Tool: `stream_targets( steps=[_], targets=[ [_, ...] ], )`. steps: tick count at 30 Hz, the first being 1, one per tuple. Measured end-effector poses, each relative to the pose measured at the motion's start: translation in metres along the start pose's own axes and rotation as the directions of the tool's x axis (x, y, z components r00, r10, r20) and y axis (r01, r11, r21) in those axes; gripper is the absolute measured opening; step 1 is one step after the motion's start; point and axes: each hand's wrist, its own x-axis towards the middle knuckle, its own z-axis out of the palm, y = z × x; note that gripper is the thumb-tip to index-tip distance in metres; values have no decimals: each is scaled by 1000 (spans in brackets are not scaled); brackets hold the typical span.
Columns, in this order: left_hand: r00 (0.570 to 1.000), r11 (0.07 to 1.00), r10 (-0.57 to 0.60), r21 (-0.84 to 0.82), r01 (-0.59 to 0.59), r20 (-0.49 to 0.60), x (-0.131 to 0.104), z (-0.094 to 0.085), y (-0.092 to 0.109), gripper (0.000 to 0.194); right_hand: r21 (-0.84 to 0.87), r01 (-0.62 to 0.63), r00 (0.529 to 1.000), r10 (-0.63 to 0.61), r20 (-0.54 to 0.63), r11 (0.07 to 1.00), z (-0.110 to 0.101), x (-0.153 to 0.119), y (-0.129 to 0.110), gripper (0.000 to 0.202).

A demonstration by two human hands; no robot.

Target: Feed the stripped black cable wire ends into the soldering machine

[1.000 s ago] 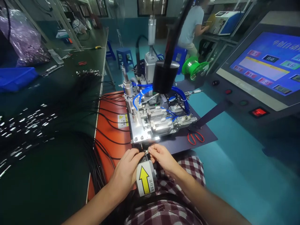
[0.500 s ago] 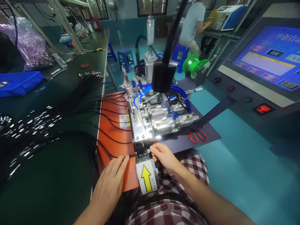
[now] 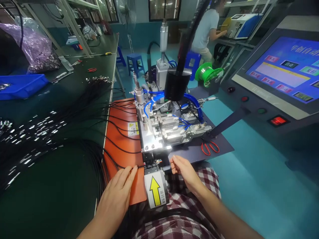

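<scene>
A black cable (image 3: 141,165) runs across the orange sheet to the feed end of a machine (image 3: 159,132). My left hand (image 3: 118,186) lies over this cable, its fingers together and pressing on it at the sheet's edge. The cable's stripped end, with fine coloured wires (image 3: 159,161), sits on the small black fixture (image 3: 151,168). My right hand (image 3: 183,169) is just right of the wire end, apart from it, with fingers curled closed and nothing visible in them. Below the fixture is a white plate with a yellow arrow (image 3: 156,191).
More black cables (image 3: 122,129) cross the orange sheet (image 3: 138,189) from a large bundle (image 3: 82,99) on the dark table. Red-handled scissors (image 3: 210,148) lie right of the machine. A touchscreen panel (image 3: 284,69) stands at right, a green spool (image 3: 208,74) behind. A person (image 3: 205,30) sits farther back.
My right hand has let go of the cable's wire end and moved a little right, leaving the coloured wires exposed. My left hand stays in place on the cable.
</scene>
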Motion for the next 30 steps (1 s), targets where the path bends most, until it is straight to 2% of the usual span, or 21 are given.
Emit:
stream_targets(
  steps=[5,8,9,10,12,14,17,19,21,23,25,28,30],
  targets=[
    [994,995,-78,-58,83,83,14,-2,-2,56,-5,-10,1000,9,-30,1000,-4,0,3,41],
    [987,975,-101,-184,123,121,22,-16,-11,55,-25,0,1000,0,-20,1000,-2,-1,3,41],
    [988,962,-78,-250,109,130,23,-23,-15,54,-33,2,1000,-2,-15,999,-2,-2,2,41],
    [989,948,-6,-313,52,147,22,-31,-19,54,-40,5,1000,-6,-11,999,-3,-3,1,41],
    [964,926,153,-372,-63,219,20,-46,-27,51,-48,16,1000,-16,-7,999,-4,-5,-2,38],
    [952,930,216,-344,-132,219,18,-56,-32,40,-44,24,1000,-25,-10,999,-5,-6,-6,36],
    [958,926,247,-326,-189,146,20,-60,-36,30,-42,67,997,-68,-25,997,-3,-10,-15,34],
    [979,905,194,-396,-156,56,22,-60,-33,29,-49,109,994,-109,-8,993,2,-16,-22,34],
    [996,851,87,-520,-78,-8,20,-58,-23,30,-23,109,992,-107,70,994,7,-23,-27,36],
    [999,772,11,-635,12,32,16,-55,-11,30,54,72,980,-81,183,996,11,-31,-30,45],
    [997,730,-29,-680,72,75,9,-49,0,26,151,41,963,-80,257,988,11,-35,-32,57],
    [992,742,-108,-659,121,60,0,-41,3,24,220,30,952,-95,292,975,9,-39,-34,61],
    [989,775,-142,-617,135,38,-3,-40,0,23,138,76,951,-114,288,987,7,-40,-34,44]
  ],
)
